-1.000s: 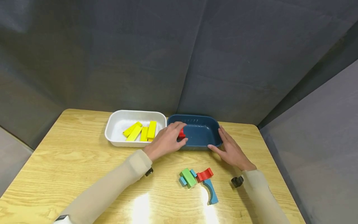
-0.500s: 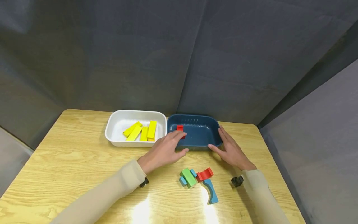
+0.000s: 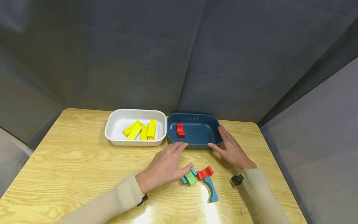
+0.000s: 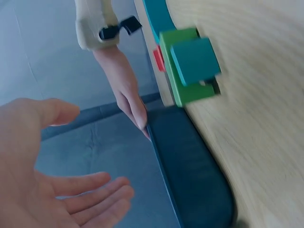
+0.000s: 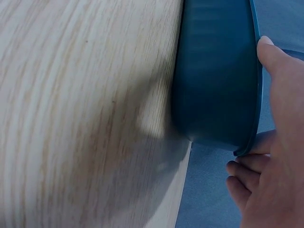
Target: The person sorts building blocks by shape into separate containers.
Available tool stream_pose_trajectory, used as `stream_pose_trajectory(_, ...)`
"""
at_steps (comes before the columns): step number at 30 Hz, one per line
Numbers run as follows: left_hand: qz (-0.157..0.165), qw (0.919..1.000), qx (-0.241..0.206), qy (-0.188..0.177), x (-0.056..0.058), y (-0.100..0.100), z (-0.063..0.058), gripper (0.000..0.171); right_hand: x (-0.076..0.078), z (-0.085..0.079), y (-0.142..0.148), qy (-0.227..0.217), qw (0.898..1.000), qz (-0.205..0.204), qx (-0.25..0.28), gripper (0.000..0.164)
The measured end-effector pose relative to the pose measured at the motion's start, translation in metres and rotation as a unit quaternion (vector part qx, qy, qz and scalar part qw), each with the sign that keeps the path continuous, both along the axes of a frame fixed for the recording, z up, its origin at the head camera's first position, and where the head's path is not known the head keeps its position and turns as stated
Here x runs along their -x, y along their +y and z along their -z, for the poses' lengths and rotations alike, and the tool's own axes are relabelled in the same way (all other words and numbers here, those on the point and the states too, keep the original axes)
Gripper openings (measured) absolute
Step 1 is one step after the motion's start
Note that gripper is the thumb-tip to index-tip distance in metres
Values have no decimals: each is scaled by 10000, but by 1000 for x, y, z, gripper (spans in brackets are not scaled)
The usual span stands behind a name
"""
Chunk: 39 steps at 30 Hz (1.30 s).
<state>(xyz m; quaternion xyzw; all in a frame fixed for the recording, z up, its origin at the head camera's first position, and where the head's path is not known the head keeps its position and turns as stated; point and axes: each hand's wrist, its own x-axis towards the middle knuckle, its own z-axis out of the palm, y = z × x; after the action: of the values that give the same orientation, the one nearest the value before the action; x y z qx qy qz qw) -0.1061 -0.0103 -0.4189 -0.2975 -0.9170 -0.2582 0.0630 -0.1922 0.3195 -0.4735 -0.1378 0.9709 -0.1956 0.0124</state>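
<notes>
My left hand [image 3: 163, 166] is spread and holds nothing, above the table in front of the dark blue tray [image 3: 201, 144]. Its thumb is over the far left part of a green block [image 3: 190, 179] flanked by small blue blocks [image 3: 183, 180]. Touching this group on the right are a red arched block [image 3: 205, 173] and a blue arched block [image 3: 211, 190]. At the tray's front right corner, my right hand [image 3: 233, 152] grips the rim, thumb on the front and fingers along the side; the right wrist view shows the fingers bent round the end. Inside the tray sits another red arched block [image 3: 180, 131].
A white tray [image 3: 114, 141] stands left of the blue one, side by side with it. Several yellow blocks [image 3: 134, 132] lie in it. Behind the wooden table [image 3: 70, 161] hangs a dark grey curtain [image 3: 134, 56], with a lighter panel [image 3: 313, 149] on the right.
My left hand has let go of the red arched block inside the blue tray and drawn back toward the green block. The right hand stays at the tray's corner.
</notes>
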Motion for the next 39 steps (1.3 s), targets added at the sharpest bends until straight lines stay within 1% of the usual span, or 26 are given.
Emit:
stream_pose_trajectory(6,12,9999,-2,172,-17,6,2,76,0,0,1,8,10000,-21,-2,106)
stream_pose_trajectory(9,-12,9996,123,237,-24,9,5,77,0,0,1,-28,10000,3,-11,107)
stream_pose_trajectory(12,-39,9993,313,205,-28,12,10,78,0,-1,0,-65,10000,31,-16,107)
stream_pose_trajectory(15,-52,9988,471,99,-31,14,15,79,0,-2,0,-83,10000,46,-21,108)
stream_pose_trajectory(20,-52,9978,663,-7,-33,18,24,79,0,-2,-1,-95,9999,44,-8,107)
stream_pose_trajectory(24,-52,9962,869,-103,-31,20,30,81,0,-1,0,-75,10000,26,10,107)
stream_pose_trajectory(31,59,9930,1140,-317,-27,25,40,84,-1,0,0,-31,10000,-6,62,105)
stream_pose_trajectory(39,61,9925,1189,-284,-28,28,45,79,-2,-2,0,-40,10000,-16,87,105)
